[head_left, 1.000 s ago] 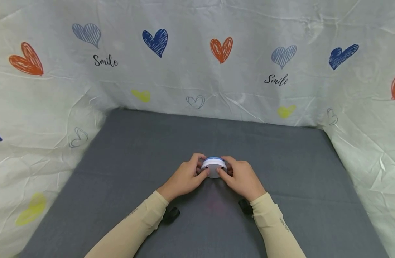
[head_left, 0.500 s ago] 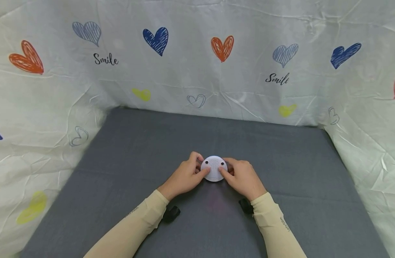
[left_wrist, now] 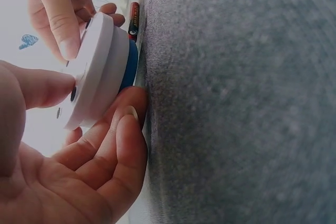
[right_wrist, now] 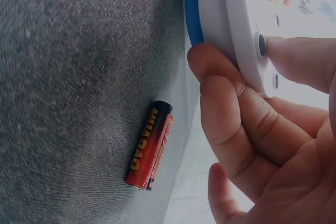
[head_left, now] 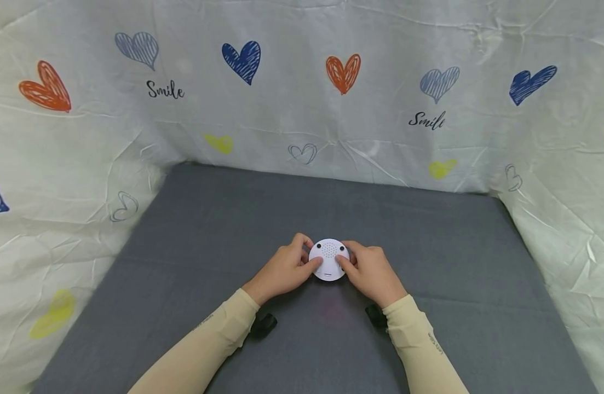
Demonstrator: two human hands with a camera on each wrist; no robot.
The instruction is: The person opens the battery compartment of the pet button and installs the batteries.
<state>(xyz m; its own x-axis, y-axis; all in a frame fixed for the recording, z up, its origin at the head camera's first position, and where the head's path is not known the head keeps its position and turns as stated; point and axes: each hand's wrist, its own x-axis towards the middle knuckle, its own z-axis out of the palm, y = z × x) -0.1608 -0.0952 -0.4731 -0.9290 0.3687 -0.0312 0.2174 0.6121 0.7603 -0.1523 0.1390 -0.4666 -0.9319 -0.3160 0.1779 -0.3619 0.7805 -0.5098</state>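
Observation:
A round white device sits between both hands at the middle of the grey table. Its perforated face, with small black feet and a slot near the lower rim, is turned up toward the head camera. A blue band on its underside shows in the left wrist view. The left hand grips its left edge, thumb on the perforated face and fingers curled beneath. On the opposite edge the right hand grips likewise. In the right wrist view, a red and black battery lies on the cloth near the right hand; the head view hides it.
Grey cloth covers the table. A pale sheet printed with hearts hangs behind it and along both sides. A black wrist camera is strapped under the left sleeve, another black one under the right.
The device has been tilted, so its perforated face has swung up toward the head camera and its blue side has gone out of the head view. Both hands keep their grip, almost in place.

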